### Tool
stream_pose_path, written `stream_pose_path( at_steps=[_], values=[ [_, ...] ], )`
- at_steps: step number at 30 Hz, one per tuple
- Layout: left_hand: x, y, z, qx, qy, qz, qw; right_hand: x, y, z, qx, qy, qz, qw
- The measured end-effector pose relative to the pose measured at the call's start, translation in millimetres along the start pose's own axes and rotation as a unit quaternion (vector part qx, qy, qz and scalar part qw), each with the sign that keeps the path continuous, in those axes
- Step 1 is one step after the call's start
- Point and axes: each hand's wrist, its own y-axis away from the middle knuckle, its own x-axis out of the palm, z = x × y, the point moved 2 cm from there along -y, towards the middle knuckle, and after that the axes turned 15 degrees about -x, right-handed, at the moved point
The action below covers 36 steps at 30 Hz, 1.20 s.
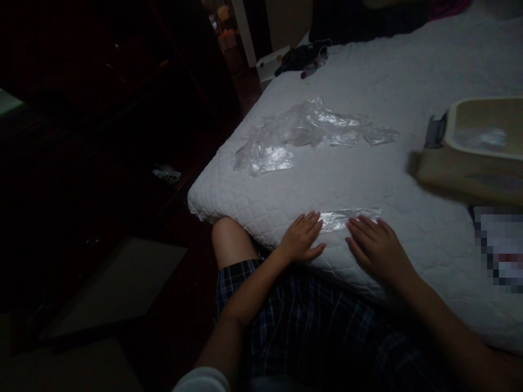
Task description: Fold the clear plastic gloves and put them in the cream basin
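Observation:
A clear plastic bag (337, 219), flattened into a long strip, lies near the front edge of a white quilted bed (412, 239). My left hand (301, 237) rests flat on the strip's left end, fingers stretched out. On its right end lies my right hand (373, 242), also flat with the fingers extended. The fingers cover both ends of the strip. Beyond my hands, a loose heap of crumpled clear plastic bags (302, 128) spreads over the bed.
A beige storage bin (453, 169) with a grey latch stands on the bed at the right, clear plastic inside. Dark items and a bottle (314, 67) lie at the far left corner, by a white cabinet (267, 68). Left of the bed is a dark floor.

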Motion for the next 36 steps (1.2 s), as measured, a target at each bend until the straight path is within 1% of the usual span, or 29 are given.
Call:
stream_pose_path(
  at_steps=[3, 6, 8, 10, 13, 16, 19, 24, 28, 30, 31, 33, 36],
  values=[
    [1.3, 1, 2, 0.027, 0.0, -0.003, 1.0, -3, 2, -12, 0.019, 0.0, -0.017, 1.0],
    [1.8, 2, 2, 0.034, -0.006, -0.007, 0.999, -7, 4, -15, 0.025, 0.012, -0.049, 0.998],
    [0.8, 3, 1, 0.036, -0.009, -0.015, 0.999, -8, 6, -13, 0.009, 0.02, -0.067, 0.998],
    [-1.7, 3, -1, 0.04, -0.014, -0.024, 0.999, -7, 7, -9, -0.025, 0.017, -0.074, 0.997],
    [-8.0, 4, -4, 0.048, -0.029, -0.033, 0.998, -5, 6, -8, -0.05, 0.004, -0.059, 0.997],
    [-14.8, 6, -9, 0.067, -0.041, -0.04, 0.996, -2, 4, -10, -0.026, 0.012, -0.037, 0.999],
    [-18.4, 10, -14, 0.096, -0.037, -0.039, 0.994, -1, 3, -12, -0.002, 0.015, -0.03, 0.999],
    [-19.0, 14, -26, 0.164, -0.015, -0.049, 0.985, 0, 2, -12, 0.029, 0.004, -0.023, 0.999],
    [-20.7, 16, -35, 0.229, -0.033, -0.029, 0.973, 0, 1, -13, 0.058, 0.009, -0.017, 0.998],
    [-21.2, 17, -36, 0.257, -0.047, -0.025, 0.965, 1, 1, -14, 0.068, 0.006, -0.014, 0.998],
    [-21.1, 17, -35, 0.26, -0.056, -0.027, 0.964, 2, 1, -15, 0.069, 0.003, -0.015, 0.997],
    [-20.8, 13, -30, 0.234, -0.074, -0.044, 0.968, 3, 2, -16, 0.068, -0.005, -0.024, 0.997],
    [-22.7, -2, -17, 0.15, -0.085, -0.086, 0.981, 1, 3, -17, 0.056, -0.014, -0.057, 0.997]
  ],
)
